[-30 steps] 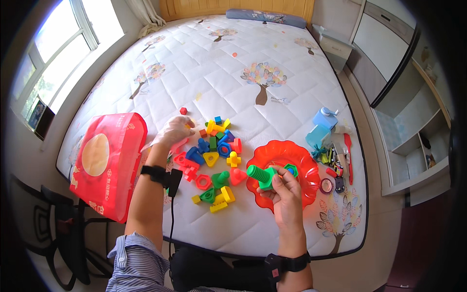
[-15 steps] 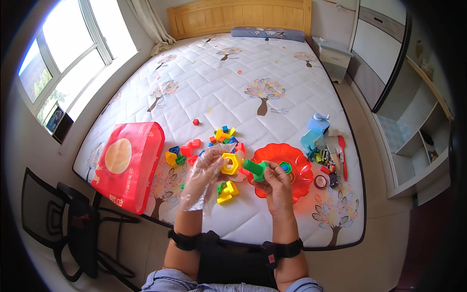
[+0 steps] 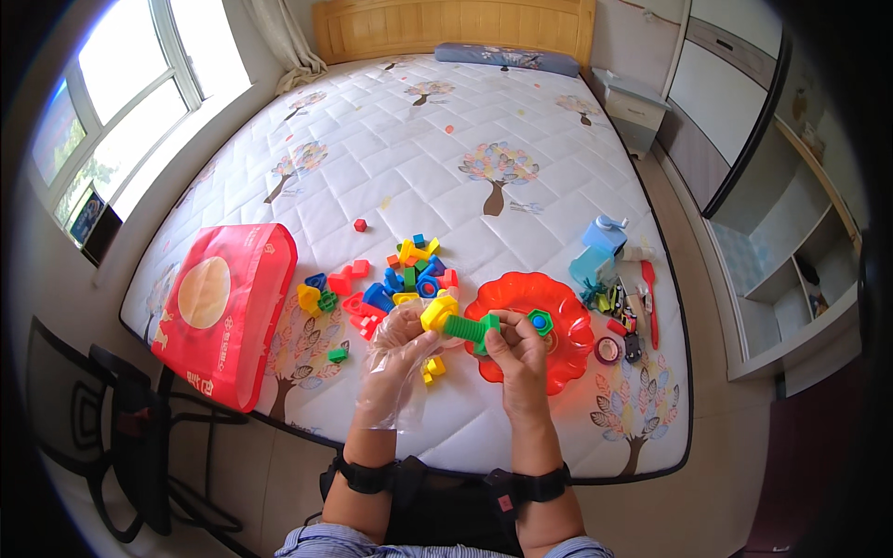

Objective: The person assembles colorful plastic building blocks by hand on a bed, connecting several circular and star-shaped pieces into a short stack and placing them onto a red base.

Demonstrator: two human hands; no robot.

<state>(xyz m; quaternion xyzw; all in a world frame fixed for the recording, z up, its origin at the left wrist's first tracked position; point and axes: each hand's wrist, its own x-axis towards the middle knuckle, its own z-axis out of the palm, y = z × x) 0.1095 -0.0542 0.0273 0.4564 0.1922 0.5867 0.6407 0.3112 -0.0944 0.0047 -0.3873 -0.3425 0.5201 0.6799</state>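
Observation:
My left hand [image 3: 398, 339], in a clear plastic glove, grips a yellow toy nut [image 3: 437, 313]. Bare of any glove, my right hand [image 3: 521, 355] pinches the head of a green toy bolt [image 3: 467, 327]. The bolt's threaded end points left and meets the nut; whether it has entered the hole I cannot tell. Just beyond my right hand is a red scalloped plate [image 3: 574, 361] holding a green nut with a blue bolt in it [image 3: 539, 323]. Loose coloured blocks, nuts and bolts [image 3: 409, 276] lie in a pile beyond my left hand.
A red bag [image 3: 228, 316] lies on the mattress [image 3: 372, 177] at the left. Right of the plate are a light-blue container [image 3: 595, 265], a red spoon-like tool [image 3: 650, 302], a roll of tape [image 3: 607, 350] and small items. A black chair [image 3: 135, 446] stands at the lower left.
The green bolt has turned from tilted to nearly level, and its threaded end has come against the yellow nut. Both hands have drawn closer together. The whole view has shifted slightly.

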